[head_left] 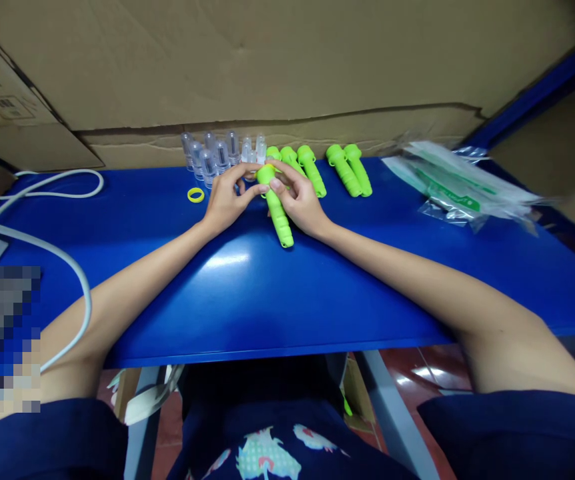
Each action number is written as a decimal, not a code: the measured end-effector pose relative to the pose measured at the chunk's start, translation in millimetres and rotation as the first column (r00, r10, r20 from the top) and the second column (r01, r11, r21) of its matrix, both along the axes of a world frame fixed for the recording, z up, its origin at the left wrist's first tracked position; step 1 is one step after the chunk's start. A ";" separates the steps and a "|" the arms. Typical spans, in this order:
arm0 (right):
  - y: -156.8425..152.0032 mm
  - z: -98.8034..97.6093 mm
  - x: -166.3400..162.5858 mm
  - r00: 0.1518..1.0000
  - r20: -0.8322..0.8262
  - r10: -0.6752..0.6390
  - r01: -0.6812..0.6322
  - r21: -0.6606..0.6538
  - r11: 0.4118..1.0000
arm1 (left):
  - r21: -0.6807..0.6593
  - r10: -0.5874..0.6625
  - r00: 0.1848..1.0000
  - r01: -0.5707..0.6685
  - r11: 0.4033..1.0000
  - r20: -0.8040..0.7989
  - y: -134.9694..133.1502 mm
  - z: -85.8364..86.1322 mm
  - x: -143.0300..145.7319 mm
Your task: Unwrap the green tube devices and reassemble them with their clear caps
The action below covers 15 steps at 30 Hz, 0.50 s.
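Observation:
Between both hands is a lime-green ribbed handle (280, 223) with a wider head, tilted so its narrow end points toward me. My left hand (232, 197) pinches the head from the left with thumb and fingers. My right hand (298, 198) grips it from the right, its thumb on the upper part of the handle. Fingers partly cover the head. Behind my left hand stand several clear plastic tubes (208, 167) with rounded tops. Left of that hand lies a yellow ring (196, 195). More lime-green handles (312, 170) lie just behind my right hand.
Two similar green handles (345, 172) rest farther right on the blue table (277, 300). Clear plastic bags (460, 183) with green print lie at the right. A white cable (80, 267) loops across the left side near my arm. Cardboard (267, 67) walls the back.

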State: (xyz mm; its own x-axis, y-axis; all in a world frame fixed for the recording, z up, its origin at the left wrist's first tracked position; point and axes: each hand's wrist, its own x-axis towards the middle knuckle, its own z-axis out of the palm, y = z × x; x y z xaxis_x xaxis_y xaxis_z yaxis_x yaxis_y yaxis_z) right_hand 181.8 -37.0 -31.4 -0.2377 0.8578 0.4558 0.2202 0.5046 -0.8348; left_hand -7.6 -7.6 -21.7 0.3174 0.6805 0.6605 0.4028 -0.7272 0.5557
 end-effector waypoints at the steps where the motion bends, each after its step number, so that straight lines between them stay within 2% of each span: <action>1: 0.2 -0.1 0.3 1.000 -0.005 0.008 -0.008 -0.006 1.000 | -0.004 -0.002 1.000 0.002 1.000 -0.001 -0.2 0.1 0.0; 15: 1.5 -2.5 2.2 0.995 -0.077 0.057 -0.059 -0.021 0.998 | -0.020 -0.026 0.999 0.025 0.999 -0.029 9.0 -7.4 -2.1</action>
State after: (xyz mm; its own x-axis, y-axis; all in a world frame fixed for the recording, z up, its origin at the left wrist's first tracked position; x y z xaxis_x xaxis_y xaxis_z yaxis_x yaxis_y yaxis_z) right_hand 184.0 -35.5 -33.8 -0.2523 0.8540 0.4549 0.1266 0.4952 -0.8595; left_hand -9.7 1.4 -29.1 0.3539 0.6848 0.6370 0.4006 -0.7265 0.5584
